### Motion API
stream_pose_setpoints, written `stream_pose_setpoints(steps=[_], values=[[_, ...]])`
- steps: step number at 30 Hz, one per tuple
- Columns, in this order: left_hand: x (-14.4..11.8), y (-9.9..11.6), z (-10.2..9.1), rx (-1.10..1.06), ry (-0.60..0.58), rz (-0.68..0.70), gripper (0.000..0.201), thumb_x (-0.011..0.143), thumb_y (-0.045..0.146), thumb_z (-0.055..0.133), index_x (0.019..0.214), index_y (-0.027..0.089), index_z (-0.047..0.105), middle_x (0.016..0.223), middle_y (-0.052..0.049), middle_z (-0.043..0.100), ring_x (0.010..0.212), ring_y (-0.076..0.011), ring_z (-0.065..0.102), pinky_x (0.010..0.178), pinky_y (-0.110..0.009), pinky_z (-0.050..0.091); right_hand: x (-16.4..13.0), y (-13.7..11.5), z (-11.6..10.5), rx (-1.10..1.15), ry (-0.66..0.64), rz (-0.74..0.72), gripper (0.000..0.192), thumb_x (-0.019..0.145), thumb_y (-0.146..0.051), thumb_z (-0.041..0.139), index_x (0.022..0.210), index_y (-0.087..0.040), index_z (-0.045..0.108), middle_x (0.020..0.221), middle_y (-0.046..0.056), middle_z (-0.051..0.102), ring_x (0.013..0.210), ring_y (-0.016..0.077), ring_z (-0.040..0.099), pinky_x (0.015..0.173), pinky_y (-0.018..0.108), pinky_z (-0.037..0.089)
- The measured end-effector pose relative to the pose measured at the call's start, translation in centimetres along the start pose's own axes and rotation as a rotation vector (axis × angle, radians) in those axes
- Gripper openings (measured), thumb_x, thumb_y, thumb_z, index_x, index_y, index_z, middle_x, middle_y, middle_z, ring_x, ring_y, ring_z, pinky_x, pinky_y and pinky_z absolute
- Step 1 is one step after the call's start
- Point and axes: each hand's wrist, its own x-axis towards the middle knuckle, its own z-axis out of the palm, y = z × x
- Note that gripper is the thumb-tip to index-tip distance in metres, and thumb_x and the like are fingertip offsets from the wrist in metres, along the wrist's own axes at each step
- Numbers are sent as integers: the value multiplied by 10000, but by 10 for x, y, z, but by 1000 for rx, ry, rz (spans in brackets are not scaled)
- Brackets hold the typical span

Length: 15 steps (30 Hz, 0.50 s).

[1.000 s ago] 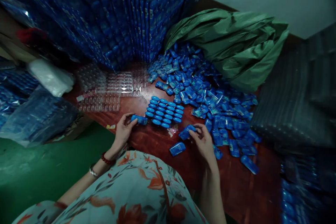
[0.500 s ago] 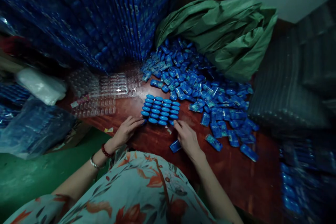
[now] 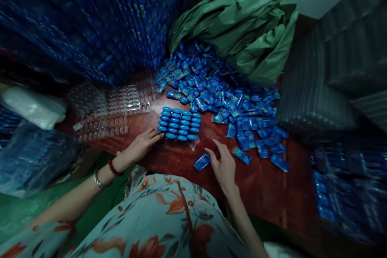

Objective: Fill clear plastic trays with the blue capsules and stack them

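Blue tray (image 3: pixel 179 123), two hands (image 3: pixel 144 144), one packet (image 3: pixel 202 162)

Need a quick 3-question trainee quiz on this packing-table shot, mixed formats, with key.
1. True or false: the left hand touches the clear plastic tray filled with blue oval pieces.
2. The single blue foil packet nearest the right hand lies on which surface?
A. green floor
B. red-brown wooden table
C. the tray
3. Fill in: behind the loose pile of blue packets slumps a crumpled ____ sack.

Key: 1 true; 2 B; 3 green.
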Motion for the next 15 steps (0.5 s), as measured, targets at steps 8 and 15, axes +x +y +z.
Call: stream_pose_setpoints(steps=[8, 15], values=[[-12, -3, 14, 125, 85, -31, 417, 896, 143, 389, 1267, 273, 525, 1206, -130, 534, 1038, -251, 487, 870, -420, 409, -36, 0, 22, 230, -188, 252, 381, 743, -458, 641, 1001, -201, 528, 831, 19, 582, 697, 184, 593, 612, 297, 470], [21, 9, 14, 56, 359, -240, 507, 925, 316, 400, 1421, 281, 304, 1462, -112, 316, 1320, -270, 303, 1065, -458, 218, -1, -22, 20, 469, -65, 51, 201, 885, -309, 463, 1047, -225, 547, 945, 45, 633, 831, 168, 614, 778, 309, 494]])
